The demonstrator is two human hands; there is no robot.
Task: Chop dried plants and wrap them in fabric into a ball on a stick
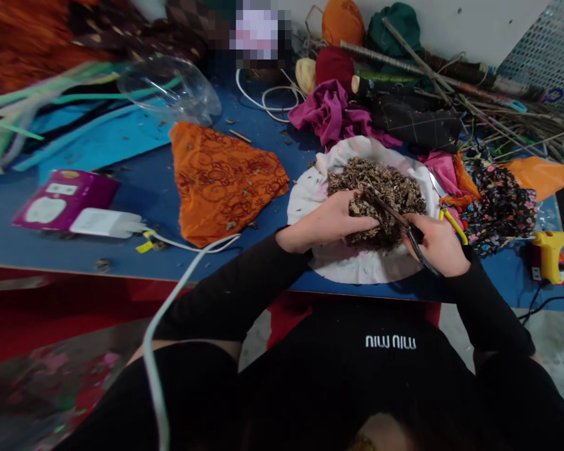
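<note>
A heap of brown, dried, crumbly plant matter (pixel 380 169) lies on a round white cloth (pixel 357 269) near the table's front edge. My left hand (pixel 331 219) reaches in from the left, its thumb and fingers curled around some of the dried bits at the heap's near side. My right hand (pixel 439 244) is closed around dark-handled scissors (pixel 420 250) on the heap's right. Their dark blades point up and left, close to my left fingertips. Where the blades end among the bits is hard to make out.
Left of the cloth lie a patterned orange fabric piece (pixel 225 181), a purple box (pixel 66 200) and a white charger (pixel 106 222) with its cable. A yellow glue gun (pixel 552 254), floral fabric (pixel 498 200) and yellow handles (pixel 455 225) are at right. Sticks (pixel 432 81) and wrapped bundles line the back.
</note>
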